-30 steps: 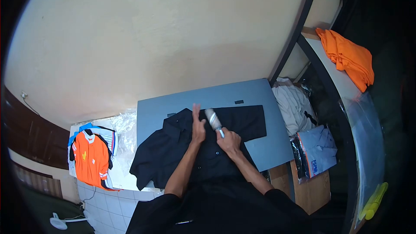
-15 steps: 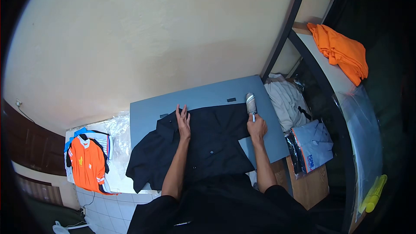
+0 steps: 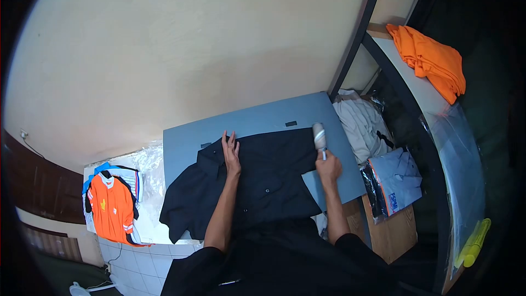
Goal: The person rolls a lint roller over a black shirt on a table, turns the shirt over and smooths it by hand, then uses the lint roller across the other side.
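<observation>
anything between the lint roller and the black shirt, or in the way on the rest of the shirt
Nothing visible. The right hand holds the lint roller at the black shirt's right edge; only the left hand lies flat on the shirt, near its collar.

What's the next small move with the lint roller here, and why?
Probably draw the lint roller back along the black shirt toward the middle. The right hand holds it at the sleeve's far end, and the left hand lies flat near the collar, pinning the cloth.
</observation>
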{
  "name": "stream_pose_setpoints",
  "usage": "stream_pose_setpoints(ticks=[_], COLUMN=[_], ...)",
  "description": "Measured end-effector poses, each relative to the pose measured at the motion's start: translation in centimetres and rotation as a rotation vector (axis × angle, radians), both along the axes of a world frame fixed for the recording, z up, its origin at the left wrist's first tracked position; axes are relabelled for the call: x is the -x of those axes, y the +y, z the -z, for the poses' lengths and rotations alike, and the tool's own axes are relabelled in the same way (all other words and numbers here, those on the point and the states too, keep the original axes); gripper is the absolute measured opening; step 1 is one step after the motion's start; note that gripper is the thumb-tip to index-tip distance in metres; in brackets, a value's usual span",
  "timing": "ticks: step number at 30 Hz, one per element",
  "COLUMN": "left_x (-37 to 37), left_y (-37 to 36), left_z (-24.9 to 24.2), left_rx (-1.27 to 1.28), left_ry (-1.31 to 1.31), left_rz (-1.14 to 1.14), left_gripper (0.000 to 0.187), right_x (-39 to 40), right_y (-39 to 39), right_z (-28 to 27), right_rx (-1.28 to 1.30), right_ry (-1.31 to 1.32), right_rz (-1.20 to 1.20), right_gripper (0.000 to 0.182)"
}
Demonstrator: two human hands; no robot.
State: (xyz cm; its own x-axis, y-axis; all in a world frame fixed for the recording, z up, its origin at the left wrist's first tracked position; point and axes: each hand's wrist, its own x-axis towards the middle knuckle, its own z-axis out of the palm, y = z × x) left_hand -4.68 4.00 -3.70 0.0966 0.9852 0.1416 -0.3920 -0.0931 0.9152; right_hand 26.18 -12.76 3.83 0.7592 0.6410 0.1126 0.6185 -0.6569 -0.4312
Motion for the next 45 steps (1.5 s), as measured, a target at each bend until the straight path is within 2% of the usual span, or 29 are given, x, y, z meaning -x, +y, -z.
stream_pose_setpoints(ticks=[5, 10, 11, 14, 17, 21, 22, 24, 27, 28, 30, 33, 36, 40, 45], left_x=[-0.2, 0.8, 0.7, 0.8, 0.7, 3.8, 5.9, 8.3, 9.3, 9.3, 7.5, 5.7, 2.8, -0.9, -2.2], left_y=[0.3, 0.8, 1.0, 1.1, 0.5, -5.3, -6.7, -9.7, -10.9, -10.5, -10.2, -9.7, -8.9, -8.8, -9.0], left_z=[0.2, -0.1, -0.3, -0.6, -1.4, -9.8, -10.3, -10.8, -9.0, -7.9, -6.3, -5.4, -5.6, -5.5, -4.8], left_rx=[0.027, 0.064, 0.071, 0.089, 0.117, -0.139, -0.131, 0.201, 0.572, 0.575, 0.490, 0.296, 0.143, -0.071, -0.231], left_ry=[-0.037, 0.031, 0.065, 0.082, 0.008, 0.534, 0.793, 1.207, 1.432, 1.461, 1.634, 1.656, 1.672, 1.665, 1.647], left_rz=[0.005, 0.050, 0.063, 0.093, 0.041, -0.506, -0.642, -0.767, -0.637, -0.586, -0.650, -0.617, -0.541, -0.395, -0.271], left_gripper=[0.067, 0.067, 0.067, 0.067, 0.061, 0.050, 0.056, 0.071, 0.091, 0.105, 0.108, 0.110, 0.112, 0.118, 0.122], right_x=[-0.4, 6.3, 6.4, 3.6, -0.7, -3.6, -3.9, -3.4, -1.7, -0.8, 0.7, 2.6, 4.3, 6.1, 6.6], right_y=[-0.7, -5.1, -5.6, -5.5, -5.7, -9.2, -10.6, -12.7, -13.5, -13.3, -12.7, -11.7, -10.7, -9.7, -10.8], right_z=[0.9, 0.2, 0.7, 0.9, 0.6, 2.1, 2.7, 3.1, 2.9, 3.2, 2.3, -0.5, -2.4, -3.5, -4.7], right_rx=[-0.115, 0.035, 0.012, 0.065, 0.048, -0.152, -0.208, -0.274, -0.342, -0.387, -0.453, -0.456, -0.523, -0.608, -0.551], right_ry=[0.043, 0.102, 0.111, 0.041, 0.018, 0.051, 0.083, 0.137, 0.177, 0.178, 0.195, 0.240, 0.268, 0.424, 0.484], right_rz=[0.049, -0.366, -0.363, -0.107, 0.037, 0.044, 0.045, 0.044, 0.010, -0.023, -0.101, -0.232, -0.309, -0.320, -0.302], right_gripper=[0.037, 0.033, 0.033, 0.035, 0.036, 0.039, 0.036, 0.032, 0.032, 0.033, 0.032, 0.025, 0.027, 0.032, 0.036])
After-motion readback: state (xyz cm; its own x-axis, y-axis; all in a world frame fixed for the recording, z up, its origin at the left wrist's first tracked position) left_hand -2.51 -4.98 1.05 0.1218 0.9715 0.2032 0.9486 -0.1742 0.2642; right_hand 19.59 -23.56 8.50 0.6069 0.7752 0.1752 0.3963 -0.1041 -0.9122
